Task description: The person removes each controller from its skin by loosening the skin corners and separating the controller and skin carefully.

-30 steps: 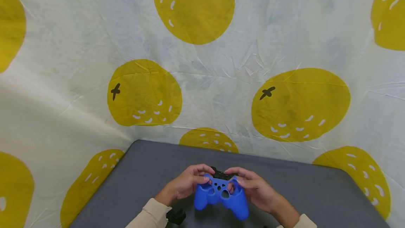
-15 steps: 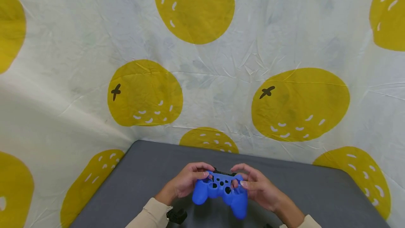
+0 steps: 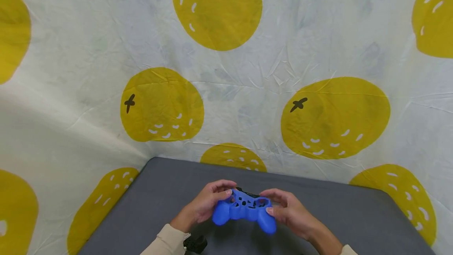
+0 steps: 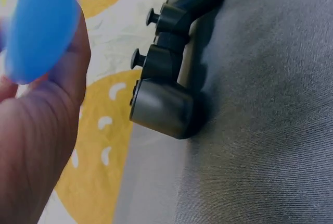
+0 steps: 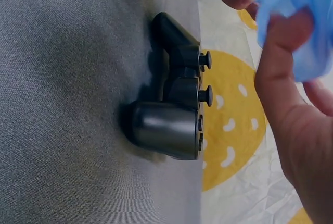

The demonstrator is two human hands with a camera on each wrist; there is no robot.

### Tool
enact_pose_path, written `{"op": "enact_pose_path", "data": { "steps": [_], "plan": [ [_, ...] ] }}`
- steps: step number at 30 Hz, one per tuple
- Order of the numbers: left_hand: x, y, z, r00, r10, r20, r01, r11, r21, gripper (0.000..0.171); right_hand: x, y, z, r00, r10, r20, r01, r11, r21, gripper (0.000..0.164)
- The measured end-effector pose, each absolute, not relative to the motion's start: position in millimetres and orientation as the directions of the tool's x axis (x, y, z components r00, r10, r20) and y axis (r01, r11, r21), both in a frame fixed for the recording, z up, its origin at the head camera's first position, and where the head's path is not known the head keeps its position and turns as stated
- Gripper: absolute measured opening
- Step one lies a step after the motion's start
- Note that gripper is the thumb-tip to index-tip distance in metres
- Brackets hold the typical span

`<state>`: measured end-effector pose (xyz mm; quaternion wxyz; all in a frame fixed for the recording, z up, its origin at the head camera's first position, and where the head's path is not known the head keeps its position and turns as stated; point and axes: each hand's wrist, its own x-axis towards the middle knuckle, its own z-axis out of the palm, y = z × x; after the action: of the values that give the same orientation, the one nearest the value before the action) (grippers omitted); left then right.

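Note:
Both hands hold a blue silicone controller cover (image 3: 244,215) with button cutouts, raised over the table in the head view. My left hand (image 3: 203,204) pinches its upper left part, thumb in front. My right hand (image 3: 295,213) grips the right side, thumb (image 5: 289,34) on the front near the handle. A black game controller (image 4: 164,104) rests on the table, its two thumbsticks showing in both wrist views. In the head view the cover hides most of this controller (image 3: 249,194), leaving only a dark strip above the cover's upper edge.
The dark grey table (image 3: 170,180) runs back to a hanging white cloth (image 3: 240,105) printed with yellow fruit, which also rises along the left side. A black object (image 3: 196,244) shows beside the left wrist, near the lower edge of the head view.
The cover has shifted slightly left and up, and its handles have swung upward. The right thumb now lies lower on the cover's right side, and the right index finger sits closer to its top edge.

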<state>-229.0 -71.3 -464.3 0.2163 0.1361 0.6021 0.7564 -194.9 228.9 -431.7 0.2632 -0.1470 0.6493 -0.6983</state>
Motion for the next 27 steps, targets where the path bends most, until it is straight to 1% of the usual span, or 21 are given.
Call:
{"op": "enact_pose_path", "data": {
  "steps": [3,8,12,19,23,27],
  "plan": [
    [-225.8,-73.9,-463.7,-0.868,0.491,-0.077,-0.18,-0.165,0.97,0.055,-193.9,228.6,-431.5,-0.871,-0.473,-0.132,0.144,0.01,-0.989,0.05],
    [-220.2,-78.7,-462.5,-0.873,0.479,-0.097,-0.19,-0.149,0.97,0.065,-191.9,228.3,-430.5,-0.917,-0.39,-0.09,0.067,0.072,-0.995,0.057],
    [-218.1,-77.4,-459.9,-0.895,0.44,-0.071,-0.144,-0.135,0.98,0.06,-190.8,228.2,-429.3,-0.936,-0.345,-0.073,0.034,0.12,-0.992,0.061],
    [-216.3,-69.3,-450.8,-0.934,0.355,-0.026,-0.077,-0.13,0.989,0.052,-192.3,230.5,-424.3,-0.948,-0.316,-0.043,0.003,0.127,-0.992,0.059],
    [-217.1,-64.6,-447.7,-0.945,0.328,-0.019,-0.077,-0.167,0.983,0.053,-194.6,232.9,-420.6,-0.949,-0.314,-0.038,0.0,0.119,-0.993,0.059],
    [-218.8,-61.1,-445.4,-0.944,0.329,-0.007,-0.075,-0.195,0.978,0.056,-197.9,236.1,-416.5,-0.949,-0.314,-0.044,0.008,0.115,-0.993,0.06]
  ]
}}
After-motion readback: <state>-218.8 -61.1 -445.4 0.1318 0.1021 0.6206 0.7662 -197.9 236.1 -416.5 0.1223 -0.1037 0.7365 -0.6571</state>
